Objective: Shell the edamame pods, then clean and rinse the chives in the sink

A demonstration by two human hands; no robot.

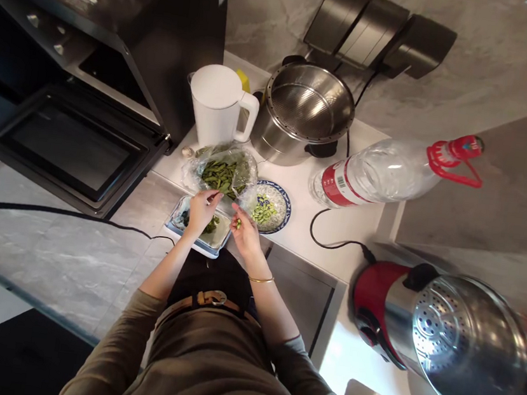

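Observation:
My left hand (201,212) is pinched above a shallow blue-and-white tray (217,239); whatever sits between its fingertips is too small to make out. Dark green scraps, apparently empty pods, lie in that tray. Green shelled beans (238,224) show in the curled fingers of my right hand (245,234), between the tray and a blue-rimmed patterned plate (287,208). More shelled beans (264,212) are heaped on the plate. Just beyond both hands, a clear plastic bag (194,168) lies open, full of green bean pods (218,173).
Behind the bag stand a white pitcher (214,105) and a steel pot (280,139) with a perforated insert. A large water bottle (391,171) is to the right, near a red-and-steel appliance (382,308). At left, an oven door (72,148) hangs open.

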